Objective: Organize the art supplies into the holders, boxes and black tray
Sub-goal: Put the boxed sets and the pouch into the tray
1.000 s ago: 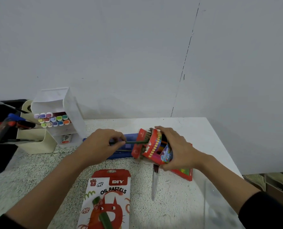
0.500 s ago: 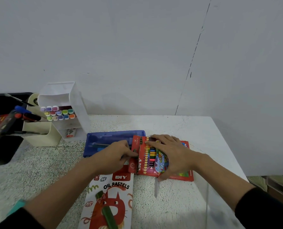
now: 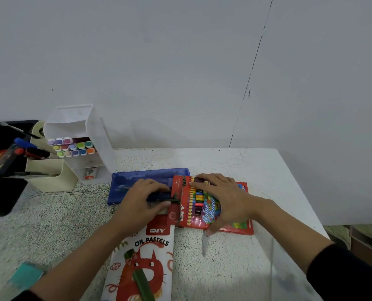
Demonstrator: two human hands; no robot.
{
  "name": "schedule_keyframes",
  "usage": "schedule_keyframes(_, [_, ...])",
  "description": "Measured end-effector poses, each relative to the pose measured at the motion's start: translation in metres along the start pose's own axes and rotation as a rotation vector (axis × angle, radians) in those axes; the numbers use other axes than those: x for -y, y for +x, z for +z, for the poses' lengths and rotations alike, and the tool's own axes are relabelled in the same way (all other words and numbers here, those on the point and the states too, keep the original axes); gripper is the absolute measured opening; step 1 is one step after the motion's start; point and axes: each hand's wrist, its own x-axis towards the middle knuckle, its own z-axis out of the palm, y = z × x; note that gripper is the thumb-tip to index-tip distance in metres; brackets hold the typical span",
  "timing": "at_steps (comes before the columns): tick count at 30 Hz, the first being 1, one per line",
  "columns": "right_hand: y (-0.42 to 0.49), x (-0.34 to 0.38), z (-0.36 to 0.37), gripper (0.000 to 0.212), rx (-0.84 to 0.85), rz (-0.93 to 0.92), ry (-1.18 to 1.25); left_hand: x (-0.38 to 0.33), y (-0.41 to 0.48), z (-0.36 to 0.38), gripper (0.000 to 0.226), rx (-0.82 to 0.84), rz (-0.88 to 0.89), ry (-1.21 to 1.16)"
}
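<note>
Head view: the red pencil box [image 3: 199, 205] lies flat on the table [image 3: 235, 161], stacked on a second red box [image 3: 243, 228] that peeks out at its right and near edges. The right hand [image 3: 226, 198] is spread over the pencil box's top, fingers pretty much straight and pressing down, thumb at the near edge. The left hand [image 3: 143, 203] sits just left of the pencil box, fingers curled, pinching a dark green pencil [image 3: 173, 197] at the box's open left flap. Can't tell how far in the pencil goes.

A blue case [image 3: 146, 181] is just left of the pencil box, partly under the left hand. The pastels pack [image 3: 146, 257] lies up against its near-left corner, with a green stick [image 3: 142, 283] on top. Well left of the pencil box stand the marker holder [image 3: 102, 144], a cream holder [image 3: 50, 177] and the black tray [image 3: 4, 200]. A thin grey tool [image 3: 204, 244] pokes out from under its near edge.
</note>
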Motion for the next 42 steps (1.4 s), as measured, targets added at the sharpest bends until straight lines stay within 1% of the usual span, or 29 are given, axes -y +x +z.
schedule_keyframes(3, [0.001,0.002,-0.002,0.123,0.017,0.013,0.036,0.007,0.0,-0.002,0.018,0.025,0.003,0.11])
schedule_keyframes(6, [0.001,0.002,-0.003,0.122,0.021,0.016,0.081,0.002,0.005,0.004,0.012,0.049,0.014,0.124])
schedule_keyframes(8, [0.002,0.001,-0.002,0.12,0.013,0.017,0.103,-0.002,0.008,0.008,0.015,0.066,0.044,0.156])
schedule_keyframes(11, [0.001,0.0,0.0,0.114,0.002,0.025,0.129,-0.005,0.008,0.012,0.022,0.065,0.1,0.301])
schedule_keyframes(14, [0.002,0.001,0.0,0.101,-0.024,0.048,0.165,-0.009,0.008,0.013,0.026,0.078,0.095,0.435])
schedule_keyframes(16, [0.004,0.002,0.002,0.098,-0.038,0.046,0.145,-0.014,0.01,0.016,0.027,0.092,0.082,0.465])
schedule_keyframes(18, [0.004,0.003,0.003,0.097,-0.046,0.043,0.132,-0.02,0.012,0.022,0.022,0.084,0.081,0.372])
schedule_keyframes(20, [0.003,0.004,0.004,0.097,-0.073,0.058,0.161,-0.025,0.012,0.027,0.016,0.088,0.07,0.215])
schedule_keyframes(22, [0.001,0.003,0.004,0.103,-0.123,0.088,0.2,-0.025,0.011,0.025,0.016,0.073,0.048,0.092])
schedule_keyframes(23, [0.0,0.002,0.004,0.107,-0.146,0.109,0.207,-0.024,0.01,0.021,0.017,0.049,0.034,0.067])
schedule_keyframes(25, [-0.002,0.003,0.003,0.113,-0.168,0.147,0.198,-0.02,0.007,0.011,0.018,0.013,-0.008,0.07])
schedule_keyframes(26, [-0.002,0.003,0.003,0.114,-0.168,0.157,0.192,-0.017,0.005,0.007,0.018,0.023,-0.039,0.076])
schedule_keyframes(29, [-0.001,0.005,0.001,0.114,-0.161,0.161,0.18,-0.017,0.004,0.005,0.023,0.138,-0.099,0.092])
schedule_keyframes(32, [0.001,0.005,0.0,0.114,-0.142,0.167,0.154,-0.024,0.005,0.008,0.026,0.148,-0.102,0.093])
schedule_keyframes(36, [0.001,0.005,-0.002,0.113,-0.13,0.168,0.128,-0.036,0.007,0.019,0.026,0.126,-0.109,0.021])
schedule_keyframes(40, [0.001,0.009,-0.005,0.112,-0.124,0.176,0.131,-0.04,0.012,0.021,0.031,0.193,-0.158,-0.101])
schedule_keyframes(42, [0.0,0.01,-0.007,0.109,-0.152,0.194,0.164,-0.039,0.013,0.016,0.027,0.191,-0.186,-0.165])
